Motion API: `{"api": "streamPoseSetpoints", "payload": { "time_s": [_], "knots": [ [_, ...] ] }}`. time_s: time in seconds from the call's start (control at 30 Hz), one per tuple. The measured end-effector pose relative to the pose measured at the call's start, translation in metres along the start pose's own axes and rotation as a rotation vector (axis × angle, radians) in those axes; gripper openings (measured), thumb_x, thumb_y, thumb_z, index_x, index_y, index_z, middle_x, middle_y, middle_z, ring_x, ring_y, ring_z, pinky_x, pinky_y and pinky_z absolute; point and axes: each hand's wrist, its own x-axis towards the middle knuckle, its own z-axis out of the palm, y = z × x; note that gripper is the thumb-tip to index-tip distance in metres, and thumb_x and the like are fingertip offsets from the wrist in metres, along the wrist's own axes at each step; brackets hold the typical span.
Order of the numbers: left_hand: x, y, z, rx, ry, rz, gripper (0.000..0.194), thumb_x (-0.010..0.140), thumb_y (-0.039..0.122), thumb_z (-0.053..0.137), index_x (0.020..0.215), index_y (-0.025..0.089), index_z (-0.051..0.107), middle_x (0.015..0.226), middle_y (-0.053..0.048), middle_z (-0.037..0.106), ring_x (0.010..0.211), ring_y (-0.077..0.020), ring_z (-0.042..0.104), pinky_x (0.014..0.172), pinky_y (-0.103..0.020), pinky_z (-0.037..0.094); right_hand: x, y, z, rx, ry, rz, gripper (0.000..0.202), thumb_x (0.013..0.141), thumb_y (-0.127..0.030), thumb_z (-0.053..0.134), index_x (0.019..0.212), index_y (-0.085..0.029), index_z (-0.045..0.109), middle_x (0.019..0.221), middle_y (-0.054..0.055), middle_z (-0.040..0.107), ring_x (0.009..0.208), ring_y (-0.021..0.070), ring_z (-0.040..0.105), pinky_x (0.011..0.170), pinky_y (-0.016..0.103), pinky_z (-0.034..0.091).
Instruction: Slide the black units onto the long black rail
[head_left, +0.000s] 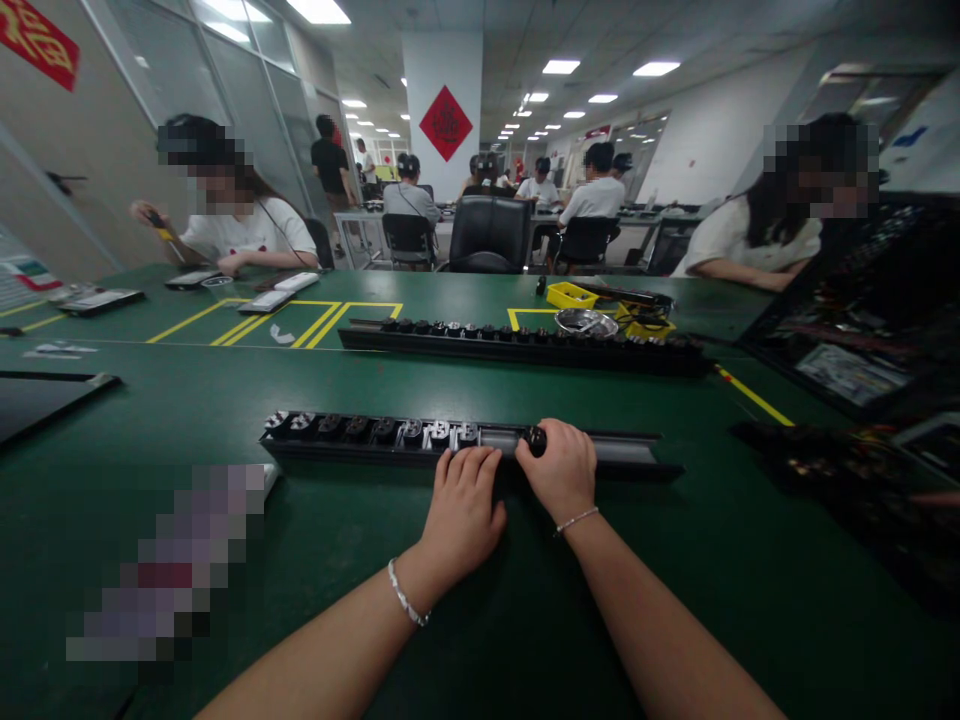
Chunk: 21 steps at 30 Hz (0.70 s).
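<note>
A long black channel rail [630, 453] lies crosswise on the table before me. Several black socket modules [356, 428] sit in a row along its left half, some with shiny metal faces. My right hand [562, 465] pinches a round-ended black socket module [535, 440] at the rail, just past a bare stretch of channel. The underside of that module is hidden, so I cannot tell whether it is seated. My left hand [466, 500] rests its extended fingertips on the rail's near edge, beside the last modules of the row, its thumb apart.
Behind lies a second black rail [450, 342] filled with modules. Yellow trays [571, 295] and a metal bowl [586, 322] stand beyond it. A dark open case [795, 370] is at right. Co-workers sit across the green table [337, 560]. A blurred, pixelated object [172, 560] lies left.
</note>
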Motion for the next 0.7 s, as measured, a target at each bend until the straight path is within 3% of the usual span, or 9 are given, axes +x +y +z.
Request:
{"api": "streamPoseSetpoints", "payload": {
  "time_s": [0.7],
  "knots": [
    [0.000,0.000,0.000,0.006,0.011,-0.004,0.055,0.077,0.021,0.055,0.131,0.019,0.043,0.128,-0.009,0.052,0.123,-0.0255,0.042,0.111,-0.051,0.024,0.001,0.010,-0.001,-0.021,0.022,0.011,0.024,0.075,-0.031,0.053,0.092,-0.017,0.060,0.098,0.011,0.066,0.097,0.0248,0.054,0.092,0.038,0.032]
  ]
}}
